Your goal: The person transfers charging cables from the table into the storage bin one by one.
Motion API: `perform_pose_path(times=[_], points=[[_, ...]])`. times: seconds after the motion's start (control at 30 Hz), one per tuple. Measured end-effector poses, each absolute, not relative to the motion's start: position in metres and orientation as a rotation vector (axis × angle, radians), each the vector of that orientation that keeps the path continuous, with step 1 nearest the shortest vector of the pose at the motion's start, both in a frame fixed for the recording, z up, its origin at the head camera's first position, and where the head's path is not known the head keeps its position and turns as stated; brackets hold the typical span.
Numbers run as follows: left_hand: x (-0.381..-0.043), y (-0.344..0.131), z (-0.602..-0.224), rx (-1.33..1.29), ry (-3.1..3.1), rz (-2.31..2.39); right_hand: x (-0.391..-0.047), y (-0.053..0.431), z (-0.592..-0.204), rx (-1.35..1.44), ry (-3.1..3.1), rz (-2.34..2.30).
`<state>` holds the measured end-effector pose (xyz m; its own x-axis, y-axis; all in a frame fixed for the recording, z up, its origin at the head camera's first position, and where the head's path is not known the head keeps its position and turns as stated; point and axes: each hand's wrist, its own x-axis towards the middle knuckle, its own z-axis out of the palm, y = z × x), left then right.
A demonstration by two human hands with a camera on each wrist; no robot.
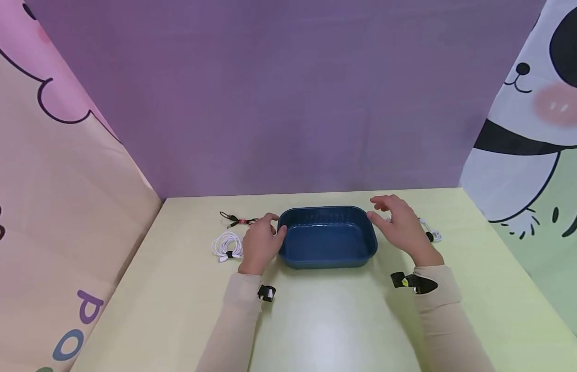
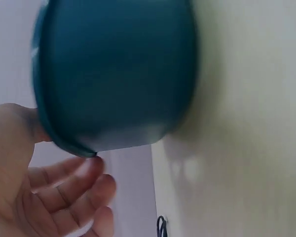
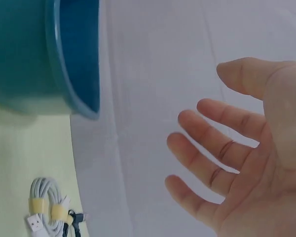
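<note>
A deep blue rectangular plastic basin point(image 1: 327, 261) stands on the table between both hands. My left hand point(image 1: 262, 243) is at its left end, thumb over the rim and fingers bent near the outer edge; the left wrist view shows the hand point(image 2: 64, 192) pinching the rim's corner. Off the basin's right end, my right hand point(image 1: 402, 227) is raised with its fingers apart. Seen from the right wrist, that hand point(image 3: 237, 153) holds nothing, and a gap separates it from the basin point(image 3: 24, 54).
Left of the basin lie a coiled white cable point(image 1: 227, 243) and a black cable point(image 1: 237, 220) with a red tie. Another white cable point(image 1: 436, 236) is partly hidden behind my right hand. A purple backdrop point(image 1: 288, 103) rises behind the pale table point(image 1: 325, 320).
</note>
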<state>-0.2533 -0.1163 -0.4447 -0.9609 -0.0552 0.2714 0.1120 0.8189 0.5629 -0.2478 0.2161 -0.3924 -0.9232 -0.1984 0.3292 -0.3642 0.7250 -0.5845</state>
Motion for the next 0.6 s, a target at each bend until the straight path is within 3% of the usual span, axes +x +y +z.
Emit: perform_pose_path(times=[0.6], points=[[-0.230, -0.110, -0.466, -0.101, -2.718, -0.882, -0.221, 0.266, -0.409, 0.191, -2.577, 1.111]])
